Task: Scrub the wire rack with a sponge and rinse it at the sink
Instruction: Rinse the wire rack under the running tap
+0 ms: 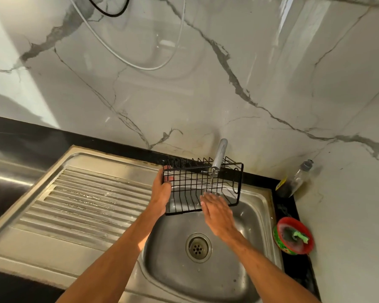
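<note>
Rinsing seems in hand: the left hand [161, 189] grips the rack [206, 184] by its left end, over the sink [173, 259] under the running tap [219, 157]. The right hand [217, 213], fingers straight, lies on the wires. The next move probably calls for turning the rack to wet the other faces.

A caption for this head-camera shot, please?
Left hand holds the wire rack under the tap over the sink; right hand touches its wires.

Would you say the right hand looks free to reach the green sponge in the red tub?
Probably yes: the right hand is open and holds nothing, and the sponge lies uncovered in the red tub on that side, nothing standing between.
</note>
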Demonstrator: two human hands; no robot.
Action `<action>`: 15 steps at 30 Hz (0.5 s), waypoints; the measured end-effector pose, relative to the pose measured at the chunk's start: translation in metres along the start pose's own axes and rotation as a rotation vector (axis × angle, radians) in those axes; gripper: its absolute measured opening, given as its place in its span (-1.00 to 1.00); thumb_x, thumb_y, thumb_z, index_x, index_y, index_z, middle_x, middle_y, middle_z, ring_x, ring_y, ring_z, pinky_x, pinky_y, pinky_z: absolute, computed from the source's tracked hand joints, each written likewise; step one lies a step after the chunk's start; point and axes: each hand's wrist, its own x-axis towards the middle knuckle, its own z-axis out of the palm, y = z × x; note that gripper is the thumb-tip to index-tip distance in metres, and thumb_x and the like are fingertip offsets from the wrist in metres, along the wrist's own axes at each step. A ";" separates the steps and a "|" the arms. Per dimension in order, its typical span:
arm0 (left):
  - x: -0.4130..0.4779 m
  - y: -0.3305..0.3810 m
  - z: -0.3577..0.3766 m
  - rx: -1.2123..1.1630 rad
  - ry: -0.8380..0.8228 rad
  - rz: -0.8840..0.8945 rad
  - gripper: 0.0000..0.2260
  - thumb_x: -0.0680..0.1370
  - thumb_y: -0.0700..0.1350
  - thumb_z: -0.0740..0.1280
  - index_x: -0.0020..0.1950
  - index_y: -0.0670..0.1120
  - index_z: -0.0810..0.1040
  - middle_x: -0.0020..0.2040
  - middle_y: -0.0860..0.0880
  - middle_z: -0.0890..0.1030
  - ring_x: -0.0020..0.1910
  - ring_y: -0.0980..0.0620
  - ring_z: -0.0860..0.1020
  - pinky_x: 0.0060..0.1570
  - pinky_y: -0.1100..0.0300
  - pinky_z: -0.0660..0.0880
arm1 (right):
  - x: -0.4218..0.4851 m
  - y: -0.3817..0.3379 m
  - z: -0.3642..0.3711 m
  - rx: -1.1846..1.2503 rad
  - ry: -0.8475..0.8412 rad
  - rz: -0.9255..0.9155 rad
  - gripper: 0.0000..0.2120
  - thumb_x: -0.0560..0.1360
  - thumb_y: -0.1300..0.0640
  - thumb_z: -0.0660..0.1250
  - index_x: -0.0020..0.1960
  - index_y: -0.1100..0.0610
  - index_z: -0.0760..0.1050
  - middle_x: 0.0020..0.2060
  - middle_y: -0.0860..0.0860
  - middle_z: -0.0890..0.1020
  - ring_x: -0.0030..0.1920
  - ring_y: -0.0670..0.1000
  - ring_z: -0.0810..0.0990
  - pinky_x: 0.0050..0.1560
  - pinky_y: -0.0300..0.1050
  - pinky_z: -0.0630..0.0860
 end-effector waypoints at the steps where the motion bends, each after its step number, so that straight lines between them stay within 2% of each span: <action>1: -0.001 0.000 0.001 -0.011 0.005 -0.014 -0.56 0.66 -0.28 0.14 0.46 0.09 0.41 0.36 -0.08 0.55 0.41 -0.24 0.45 0.43 -0.28 0.34 | 0.001 -0.002 -0.004 -0.011 0.054 0.045 -0.19 0.58 -0.25 -0.43 0.45 0.02 0.41 0.46 0.01 0.44 0.51 -0.01 0.32 0.56 0.04 0.11; 3: -0.003 -0.002 0.002 -0.037 0.009 -0.020 -0.53 0.64 -0.30 0.13 0.47 0.10 0.41 0.36 -0.10 0.55 0.42 -0.27 0.44 0.43 -0.30 0.31 | 0.002 -0.022 -0.008 -0.004 0.074 0.092 -0.34 0.65 -0.18 -0.28 0.32 0.03 0.51 0.36 0.05 0.54 0.44 0.04 0.41 0.52 0.08 0.21; 4: -0.003 -0.003 0.003 -0.048 0.008 -0.015 -0.52 0.62 -0.32 0.12 0.45 0.10 0.43 0.35 -0.10 0.55 0.42 -0.28 0.44 0.43 -0.31 0.29 | 0.002 -0.036 -0.006 0.027 0.057 0.049 -0.42 0.68 -0.15 -0.20 0.31 0.05 0.51 0.36 0.07 0.53 0.44 0.07 0.41 0.53 0.09 0.20; 7: -0.002 -0.001 0.005 -0.058 -0.025 0.005 -0.50 0.59 -0.34 0.13 0.41 0.12 0.45 0.36 -0.12 0.54 0.43 -0.31 0.41 0.43 -0.35 0.26 | -0.005 -0.056 0.005 0.072 0.020 -0.108 -0.44 0.69 -0.16 -0.16 0.48 0.08 0.35 0.49 0.07 0.37 0.53 0.09 0.27 0.55 0.12 0.14; 8: -0.002 -0.001 0.005 -0.052 -0.032 0.008 -0.49 0.59 -0.34 0.13 0.43 0.11 0.44 0.38 -0.12 0.53 0.43 -0.31 0.40 0.43 -0.36 0.25 | -0.003 -0.050 0.003 0.115 0.066 -0.059 -0.47 0.69 -0.15 -0.12 0.49 0.07 0.34 0.50 0.07 0.37 0.53 0.08 0.27 0.55 0.10 0.16; 10: -0.003 0.000 0.006 -0.035 -0.030 0.011 -0.50 0.60 -0.32 0.14 0.46 0.12 0.41 0.39 -0.11 0.52 0.44 -0.29 0.41 0.43 -0.35 0.26 | 0.002 -0.035 -0.003 0.167 0.155 0.149 -0.54 0.70 -0.10 -0.05 0.48 0.05 0.36 0.49 0.08 0.39 0.53 0.08 0.28 0.53 -0.02 0.13; 11: -0.003 0.000 0.005 -0.036 -0.024 0.005 -0.52 0.62 -0.29 0.14 0.46 0.13 0.41 0.39 -0.09 0.52 0.43 -0.28 0.42 0.43 -0.35 0.27 | 0.003 -0.034 -0.003 0.142 0.128 0.188 -0.54 0.70 -0.10 -0.06 0.49 0.04 0.34 0.52 0.10 0.34 0.55 0.09 0.22 0.54 -0.03 0.06; 13: -0.003 -0.003 0.004 -0.045 -0.019 -0.015 -0.53 0.62 -0.27 0.15 0.44 0.15 0.42 0.38 -0.08 0.53 0.43 -0.25 0.43 0.43 -0.35 0.29 | 0.001 -0.038 0.001 0.044 0.006 0.094 -0.46 0.67 -0.17 -0.16 0.51 0.02 0.30 0.57 0.13 0.21 0.59 0.14 0.09 0.57 0.06 -0.03; 15: -0.002 -0.006 0.003 -0.046 -0.029 -0.025 -0.50 0.61 -0.28 0.15 0.45 0.17 0.41 0.40 -0.09 0.52 0.43 -0.24 0.43 0.43 -0.35 0.29 | -0.003 -0.039 0.006 0.021 -0.066 0.004 -0.35 0.62 -0.25 -0.24 0.50 0.01 0.32 0.58 0.11 0.17 0.59 0.15 0.07 0.56 0.07 -0.02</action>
